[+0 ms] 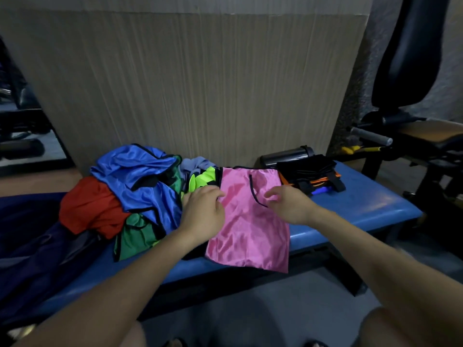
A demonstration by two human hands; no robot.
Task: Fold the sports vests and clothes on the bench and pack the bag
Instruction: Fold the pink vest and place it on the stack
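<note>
Pink satin fills the middle of the blue bench [370, 209]: a pink sports vest [246, 229] lies spread flat with its near hem hanging over the bench's near edge, likely laid out so that it can be folded on a firm surface. The left hand [204, 211] rests on the vest's left edge, fingers curled loosely onto the cloth; whether they pinch it or merely press it I cannot tell. The right hand [288, 205] sits on the black-trimmed armhole at the right, fingers bent down on the fabric, again with no clear pinch showing. Both hands seem placed to smooth or square the slippery cloth before a fold.

Left of the vest, a heap of unfolded vests waits: blue vest [140, 181] on top, red vest [90, 209] at the left, green vest [137, 234] near, and neon yellow vest [203, 180] touching the pink one. To the right, a neat stack of folded clothes [313, 176] sits apart, probably finished pieces. Behind it lies a dark cylindrical bottle [285, 156]. A dark navy bag [27, 241] slumps at the far left, touching the heap, handy for packing.
</note>
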